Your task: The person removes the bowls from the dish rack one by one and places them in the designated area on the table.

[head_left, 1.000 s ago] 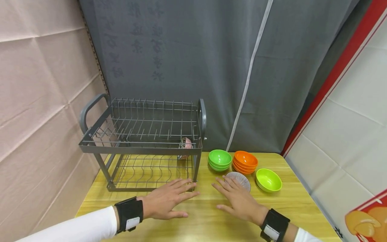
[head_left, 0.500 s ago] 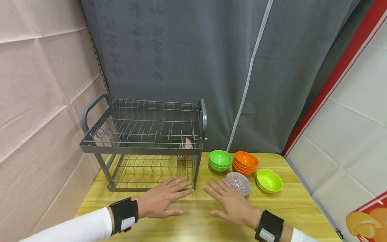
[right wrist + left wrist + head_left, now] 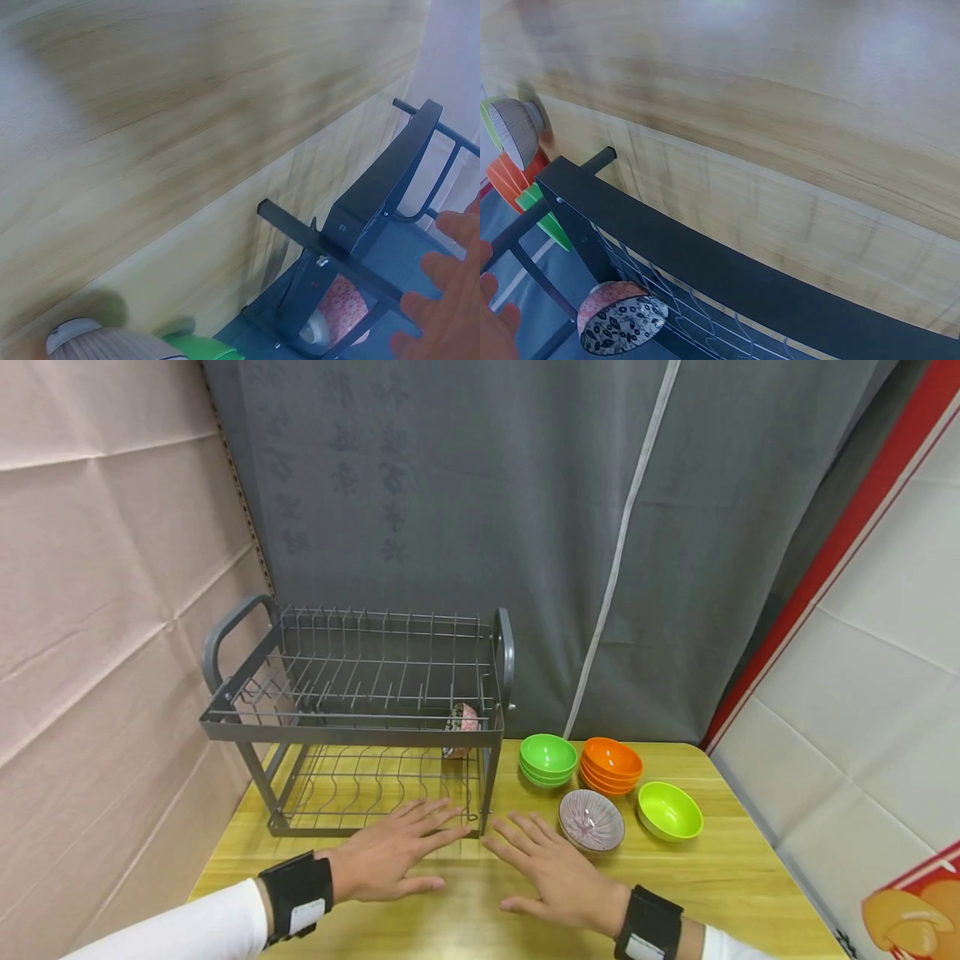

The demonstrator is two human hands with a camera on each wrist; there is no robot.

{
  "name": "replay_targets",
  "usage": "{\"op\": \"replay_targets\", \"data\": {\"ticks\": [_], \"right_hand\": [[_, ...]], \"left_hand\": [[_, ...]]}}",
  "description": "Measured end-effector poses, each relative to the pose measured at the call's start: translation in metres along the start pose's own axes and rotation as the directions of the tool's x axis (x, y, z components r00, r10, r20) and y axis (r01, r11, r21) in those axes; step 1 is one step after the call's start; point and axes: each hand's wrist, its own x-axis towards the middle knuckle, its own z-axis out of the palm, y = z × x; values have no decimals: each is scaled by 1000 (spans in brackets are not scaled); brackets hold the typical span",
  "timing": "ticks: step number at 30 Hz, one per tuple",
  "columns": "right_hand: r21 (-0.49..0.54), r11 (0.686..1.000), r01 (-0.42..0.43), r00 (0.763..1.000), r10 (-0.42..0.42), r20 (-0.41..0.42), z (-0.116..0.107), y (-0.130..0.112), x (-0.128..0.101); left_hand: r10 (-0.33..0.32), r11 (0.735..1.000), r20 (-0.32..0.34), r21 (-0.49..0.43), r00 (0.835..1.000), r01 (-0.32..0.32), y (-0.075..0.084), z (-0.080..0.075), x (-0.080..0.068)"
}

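Observation:
My left hand (image 3: 386, 856), fingers spread, hovers palm down in front of the dark two-tier dish rack (image 3: 352, 737) and holds nothing. To its right my right hand (image 3: 551, 877) is likewise spread over the wooden table with nothing in it. Just beyond the right fingers sits a striped purple-grey bowl (image 3: 591, 821). On the rack's lower tier, at the right end, a pink patterned bowl (image 3: 461, 732) stands tilted on its side; its dark floral inside (image 3: 622, 324) faces the left wrist view.
Behind the striped bowl stand a stack of green bowls (image 3: 548, 758) and a stack of orange bowls (image 3: 611, 765). A lime-green bowl (image 3: 669, 811) lies to the right. A grey curtain (image 3: 420, 510) hangs behind, and a pale cloth wall (image 3: 112, 610) borders the left.
Both hands have drifted left, the right one farther, uncovering the striped bowl that its fingers overlapped before. The bowls and rack stay in place.

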Motion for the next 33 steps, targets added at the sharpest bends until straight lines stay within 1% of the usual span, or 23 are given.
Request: {"op": "replay_targets", "data": {"ticks": [5,8,12,15,18,21,25,27,30,33], "right_hand": [[6,1000,18,1000,-18,3,2,-5,5],[1,1000,26,1000,-26,16,2,-8,8],[1,1000,31,998,-31,45,2,-13,11],[-1,999,39,997,-39,63,4,-16,14],[-6,999,49,997,-48,65,6,-18,16],[-23,998,61,997,-59,53,7,-19,19],[-33,997,67,997,-65,52,8,-20,22],[-28,997,65,996,-63,59,8,-20,23],[-18,998,64,996,-62,66,7,-20,24],[-16,998,68,996,-67,64,6,-21,25]], "left_hand": [[-9,1000,-7,13,1000,9,-4,0,-2],[-23,1000,-13,-1,1000,23,-7,2,-2],[-66,997,8,-38,998,66,-10,6,-4],[-97,994,26,-45,995,98,-13,7,-5],[-116,991,26,-62,993,118,-16,8,-5],[-126,989,13,-79,992,127,-20,9,-2],[-147,986,-32,-87,989,144,-26,8,4],[-170,982,-52,-96,984,165,-30,7,8],[-203,973,-86,-134,975,190,-37,5,15],[-250,958,-109,-172,962,229,-44,6,23]]}}
